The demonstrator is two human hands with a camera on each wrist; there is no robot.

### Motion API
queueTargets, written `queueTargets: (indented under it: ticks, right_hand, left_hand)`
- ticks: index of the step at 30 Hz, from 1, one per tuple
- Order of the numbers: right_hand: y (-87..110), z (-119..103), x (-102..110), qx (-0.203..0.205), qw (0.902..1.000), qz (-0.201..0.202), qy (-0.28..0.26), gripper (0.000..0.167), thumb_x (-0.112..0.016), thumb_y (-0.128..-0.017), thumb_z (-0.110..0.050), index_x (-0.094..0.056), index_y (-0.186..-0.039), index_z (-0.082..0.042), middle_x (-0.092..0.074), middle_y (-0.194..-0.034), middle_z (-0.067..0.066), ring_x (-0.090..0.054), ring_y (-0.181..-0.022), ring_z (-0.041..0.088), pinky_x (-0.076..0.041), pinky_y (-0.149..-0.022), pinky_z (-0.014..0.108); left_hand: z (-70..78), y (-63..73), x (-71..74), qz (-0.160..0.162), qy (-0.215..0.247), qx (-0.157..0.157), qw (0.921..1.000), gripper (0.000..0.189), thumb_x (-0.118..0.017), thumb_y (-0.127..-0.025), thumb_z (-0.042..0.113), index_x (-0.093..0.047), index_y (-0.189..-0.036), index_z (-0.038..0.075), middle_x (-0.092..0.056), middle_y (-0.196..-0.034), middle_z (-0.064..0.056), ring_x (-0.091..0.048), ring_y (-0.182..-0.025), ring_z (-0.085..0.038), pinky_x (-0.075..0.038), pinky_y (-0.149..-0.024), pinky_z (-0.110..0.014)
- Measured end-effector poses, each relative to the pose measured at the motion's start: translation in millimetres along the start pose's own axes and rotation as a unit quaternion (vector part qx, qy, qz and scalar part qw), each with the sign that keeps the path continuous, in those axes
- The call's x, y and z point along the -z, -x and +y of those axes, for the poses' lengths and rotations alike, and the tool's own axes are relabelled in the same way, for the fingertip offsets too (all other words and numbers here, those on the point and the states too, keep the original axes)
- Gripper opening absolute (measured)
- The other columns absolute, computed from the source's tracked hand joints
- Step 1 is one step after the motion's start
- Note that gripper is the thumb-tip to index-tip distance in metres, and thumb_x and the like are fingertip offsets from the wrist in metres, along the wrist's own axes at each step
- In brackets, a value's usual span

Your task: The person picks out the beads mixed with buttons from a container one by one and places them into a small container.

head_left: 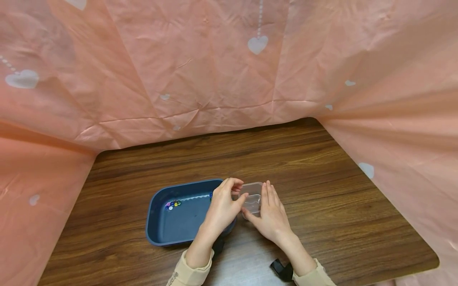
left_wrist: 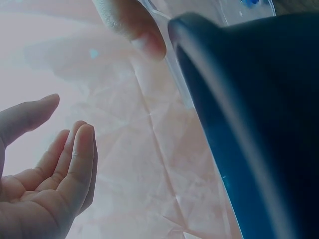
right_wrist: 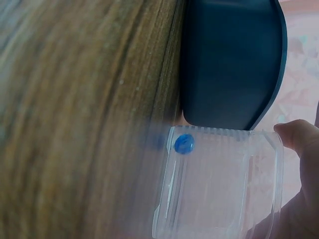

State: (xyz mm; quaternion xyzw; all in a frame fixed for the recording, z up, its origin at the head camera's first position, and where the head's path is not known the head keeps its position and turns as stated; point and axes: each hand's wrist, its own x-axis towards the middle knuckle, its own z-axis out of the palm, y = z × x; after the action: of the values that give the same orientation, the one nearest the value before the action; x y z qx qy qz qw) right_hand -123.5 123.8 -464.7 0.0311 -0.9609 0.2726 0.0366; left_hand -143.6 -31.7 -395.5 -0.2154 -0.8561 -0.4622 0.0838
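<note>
A clear plastic box (head_left: 255, 187) stands on the table at the right of a dark blue basin (head_left: 157, 239). My right hand (head_left: 272, 216) holds the box, long fingers straight along its right side and thumb at its near left corner. A round blue bead (right_wrist: 184, 144) shows low in the box in the right wrist view. My left hand (head_left: 222, 206) hovers over the basin's right edge, thumb and fingers apart and bent toward the box. The left wrist view shows nothing between those fingers (left_wrist: 82, 154). Several coloured beads (head_left: 173, 205) lie inside the basin.
The basin's right rim stands close beside the box, partly behind my left hand and forearm. Pink cloth (head_left: 214, 71) with white hearts hangs around the back and sides of the wooden table (head_left: 340, 198). A black wrist device (head_left: 282, 270) sits by the right wrist.
</note>
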Motion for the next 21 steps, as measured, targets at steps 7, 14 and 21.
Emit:
queueTargets:
  ticks: [7, 14, 21]
  right_hand:
    - [0.8, 1.3, -1.0, 0.001, 1.0000, 0.006, -0.008, 0.104, -0.061, -0.089, -0.058, -0.013, -0.151, 0.010, -0.012, -0.159, 0.027, -0.014, -0.147, 0.041, -0.024, -0.112, 0.062]
    - [0.7, 2.4, -1.1, 0.002, 0.9999, 0.011, -0.010, 0.104, -0.061, -0.088, -0.057, -0.014, -0.151, 0.011, -0.013, -0.158, 0.028, -0.014, -0.146, 0.042, -0.024, -0.112, 0.062]
    - [0.2, 1.5, -0.8, 0.003, 0.9999, 0.009, -0.014, 0.102, -0.060, -0.089, -0.057, -0.015, -0.151, 0.010, -0.013, -0.159, 0.028, -0.014, -0.146, 0.042, -0.025, -0.111, 0.062]
  left_hand:
    - [-0.3, 2.0, 6.9, 0.003, -0.003, 0.005, 1.0000, 0.023, -0.071, -0.088, 0.003, -0.062, -0.109, -0.002, -0.064, -0.103, -0.014, -0.065, -0.092, -0.027, -0.057, -0.080, -0.033]
    - [-2.3, 3.1, 9.6, 0.018, -0.005, 0.020, 0.9996, 0.020, -0.070, -0.089, 0.005, -0.063, -0.107, -0.001, -0.064, -0.101, -0.011, -0.065, -0.090, -0.024, -0.057, -0.079, -0.035]
    - [-4.9, 5.3, 9.8, 0.026, -0.010, 0.026, 0.9993, 0.019, -0.071, -0.089, 0.005, -0.063, -0.105, -0.001, -0.064, -0.100, -0.011, -0.066, -0.089, -0.026, -0.058, -0.077, -0.034]
